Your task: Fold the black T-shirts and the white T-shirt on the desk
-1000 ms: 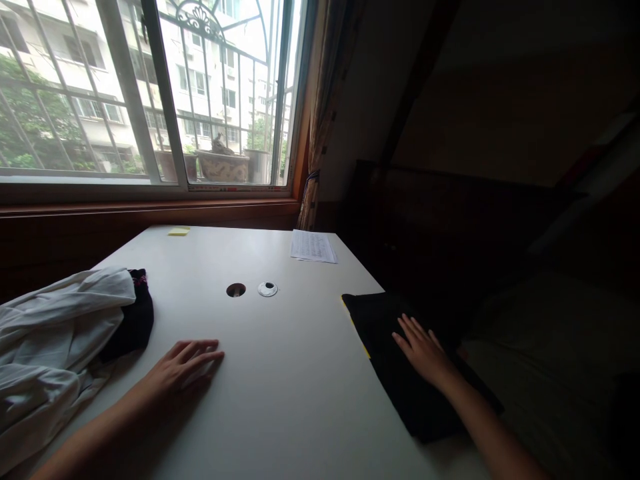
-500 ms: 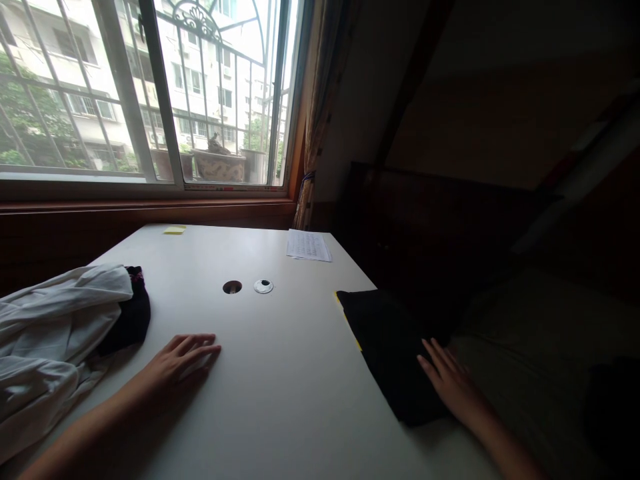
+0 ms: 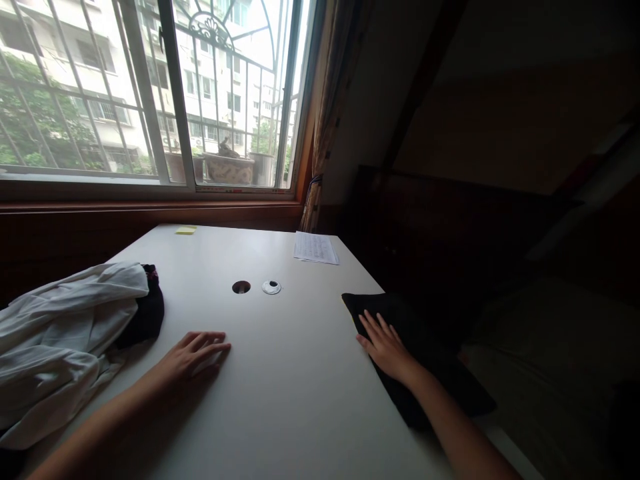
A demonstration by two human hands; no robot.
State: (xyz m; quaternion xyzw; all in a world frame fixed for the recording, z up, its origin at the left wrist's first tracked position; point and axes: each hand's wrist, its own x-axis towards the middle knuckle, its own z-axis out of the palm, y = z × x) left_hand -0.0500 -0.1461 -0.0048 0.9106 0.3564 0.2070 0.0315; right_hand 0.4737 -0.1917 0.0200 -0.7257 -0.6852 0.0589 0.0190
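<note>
I find the black cloth [image 3: 430, 337] at the right edge of the white table [image 3: 300, 387]; right hand [image 3: 387, 350] flat on the cloth, fingers spread; left hand [image 3: 195, 355], fingers loosely bent; room between both hands.

barred window [image 3: 177, 107] at far left admits daylight; reddish-brown wooden sill [image 3: 150, 208] beneath. patterned curtain [image 3: 327, 120] tied back at its right. white table [image 3: 285, 380] stands before the window. right side of room: deep shadow, surfaces indistinct.
</note>
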